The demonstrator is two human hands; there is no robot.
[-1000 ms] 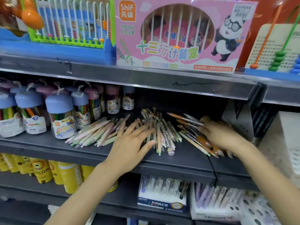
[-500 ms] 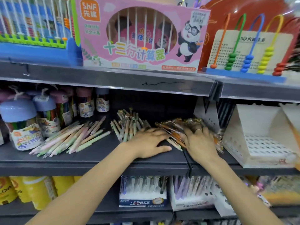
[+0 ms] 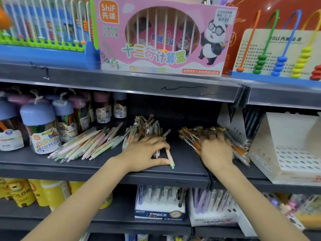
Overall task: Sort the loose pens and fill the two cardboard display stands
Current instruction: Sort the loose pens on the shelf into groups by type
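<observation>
Three heaps of loose pens lie on the dark middle shelf (image 3: 104, 167). A pastel heap (image 3: 86, 143) is at the left. My left hand (image 3: 145, 152) lies over the front of the middle heap (image 3: 147, 127), fingers bent around a few pens. My right hand (image 3: 217, 152) rests flat on the orange heap (image 3: 194, 134), fingers spread, a ring on one finger. An empty white cardboard display stand (image 3: 288, 153) with a perforated base stands at the right. A second stand (image 3: 234, 126) is partly hidden behind it.
Jars of coloured pens (image 3: 40, 127) crowd the shelf's left end. Abacus boxes (image 3: 165, 37) fill the shelf above. Below are filled pen display boxes (image 3: 159, 204) and yellow tubs (image 3: 20, 193). A shelf divider (image 3: 210, 176) runs between the hands.
The view has shifted slightly left. My left hand has drawn some middle-heap pens toward the shelf's front edge. A dark gap has opened between the middle and orange heaps.
</observation>
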